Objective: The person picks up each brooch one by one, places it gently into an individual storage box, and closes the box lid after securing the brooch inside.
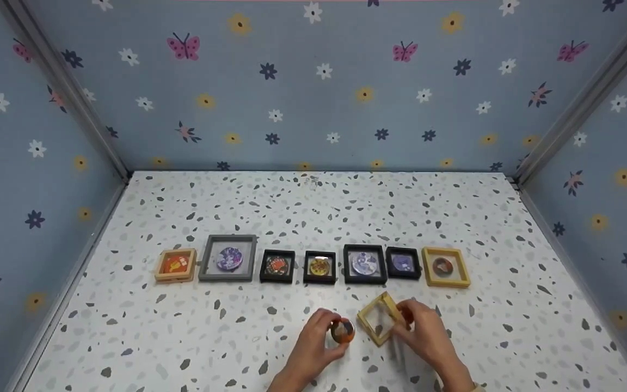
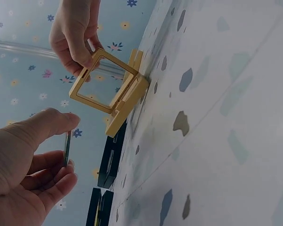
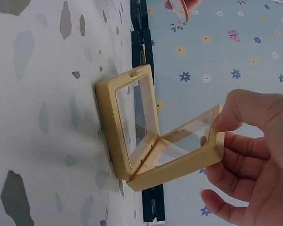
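Observation:
In the head view my left hand point(image 1: 309, 348) pinches a round coin point(image 1: 342, 330) by its rim, above the table. From the left wrist the coin point(image 2: 67, 149) appears edge-on between thumb and fingers. My right hand point(image 1: 426, 333) pinches one half of a hinged gold display frame point(image 1: 377, 337) with clear film windows. The right wrist view shows the frame point(image 3: 178, 173) opened in a V, one half on the table and the other raised between thumb and fingers. No coin shows in its windows. The coin is to the frame's left, apart from it.
Behind my hands stands a row of display frames with discs inside: a peach one point(image 1: 157, 270), a grey one point(image 1: 204, 261), several black ones, including one at centre point(image 1: 319, 281), and a gold one point(image 1: 463, 267). Flowered panels point(image 1: 313, 81) enclose the speckled table point(image 1: 313, 212).

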### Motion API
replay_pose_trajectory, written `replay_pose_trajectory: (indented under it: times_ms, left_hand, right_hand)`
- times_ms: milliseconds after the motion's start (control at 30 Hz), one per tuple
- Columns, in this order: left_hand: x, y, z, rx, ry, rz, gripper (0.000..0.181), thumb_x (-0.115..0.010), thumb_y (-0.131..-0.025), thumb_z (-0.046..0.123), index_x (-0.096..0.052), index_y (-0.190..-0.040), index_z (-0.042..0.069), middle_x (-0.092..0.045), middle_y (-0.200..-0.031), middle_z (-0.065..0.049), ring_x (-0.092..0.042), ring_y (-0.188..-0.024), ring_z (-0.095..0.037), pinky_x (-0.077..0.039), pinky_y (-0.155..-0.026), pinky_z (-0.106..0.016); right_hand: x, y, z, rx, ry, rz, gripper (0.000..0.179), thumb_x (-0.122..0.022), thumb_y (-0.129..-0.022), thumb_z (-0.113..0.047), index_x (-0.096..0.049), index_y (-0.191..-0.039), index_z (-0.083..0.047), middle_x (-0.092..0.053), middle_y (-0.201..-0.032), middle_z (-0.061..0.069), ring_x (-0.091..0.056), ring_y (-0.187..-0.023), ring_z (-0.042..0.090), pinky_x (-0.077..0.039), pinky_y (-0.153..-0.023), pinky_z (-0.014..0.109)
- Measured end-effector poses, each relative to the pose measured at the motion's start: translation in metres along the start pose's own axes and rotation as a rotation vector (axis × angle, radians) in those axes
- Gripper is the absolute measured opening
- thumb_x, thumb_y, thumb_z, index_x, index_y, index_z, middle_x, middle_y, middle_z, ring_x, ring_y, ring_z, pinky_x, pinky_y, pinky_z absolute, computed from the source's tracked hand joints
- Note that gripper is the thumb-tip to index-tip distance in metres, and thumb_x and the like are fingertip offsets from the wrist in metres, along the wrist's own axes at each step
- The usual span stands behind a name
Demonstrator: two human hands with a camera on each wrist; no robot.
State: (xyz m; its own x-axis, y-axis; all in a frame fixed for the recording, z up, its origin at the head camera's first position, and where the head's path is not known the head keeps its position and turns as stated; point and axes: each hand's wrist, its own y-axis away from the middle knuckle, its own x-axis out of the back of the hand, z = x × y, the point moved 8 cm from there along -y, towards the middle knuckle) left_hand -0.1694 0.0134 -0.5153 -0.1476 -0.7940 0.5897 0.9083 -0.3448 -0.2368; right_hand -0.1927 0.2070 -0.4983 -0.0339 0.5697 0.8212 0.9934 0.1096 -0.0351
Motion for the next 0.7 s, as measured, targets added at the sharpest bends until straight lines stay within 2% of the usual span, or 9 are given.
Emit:
replay_pose_trajectory:
  times_ms: [167, 300, 467, 700]
  left_hand:
    - [-0.001, -0.001, 0.001, 0.0, 0.011, -0.01, 0.034, -0.072, -0.07, 0.012, -0.055, -0.099, 0.007, -0.048, -0.094, 0.001, -0.05, -0.086, -0.011, -0.045, -0.076, -0.025]
    - [-0.002, -0.001, 0.0, 0.003, 0.012, -0.016, 0.034, -0.072, -0.07, 0.013, -0.055, -0.099, 0.007, -0.048, -0.093, 0.001, -0.05, -0.086, -0.011, -0.045, -0.076, -0.025]
    - [-0.005, -0.003, -0.001, 0.017, 0.006, -0.036, 0.034, -0.072, -0.071, 0.014, -0.054, -0.1, 0.008, -0.047, -0.094, 0.002, -0.049, -0.087, -0.011, -0.045, -0.076, -0.025]
    - [-0.008, -0.007, 0.002, -0.009, 0.026, -0.032, 0.034, -0.072, -0.071, 0.014, -0.054, -0.099, 0.008, -0.048, -0.094, 0.002, -0.048, -0.087, -0.012, -0.044, -0.076, -0.025]
  right_hand:
    - [0.004, -0.001, 0.001, 0.001, 0.002, 0.021, 0.027, -0.069, -0.069, -0.005, -0.062, -0.094, -0.005, -0.055, -0.074, -0.004, -0.048, -0.065, 0.008, -0.042, -0.058, 0.027]
    - [0.008, -0.001, 0.001, 0.061, -0.003, 0.084, 0.026, -0.067, -0.071, -0.001, -0.063, -0.097, -0.003, -0.058, -0.077, -0.002, -0.051, -0.067, 0.008, -0.045, -0.06, 0.03]
    - [0.012, -0.001, 0.003, 0.134, -0.062, 0.147, 0.023, -0.064, -0.074, 0.002, -0.064, -0.096, -0.003, -0.061, -0.079, -0.001, -0.054, -0.067, 0.009, -0.047, -0.061, 0.034]
    - [0.015, -0.004, 0.01, 0.145, -0.094, 0.174, 0.022, -0.063, -0.075, 0.004, -0.065, -0.096, -0.002, -0.064, -0.085, 0.004, -0.057, -0.067, 0.009, -0.048, -0.06, 0.029]
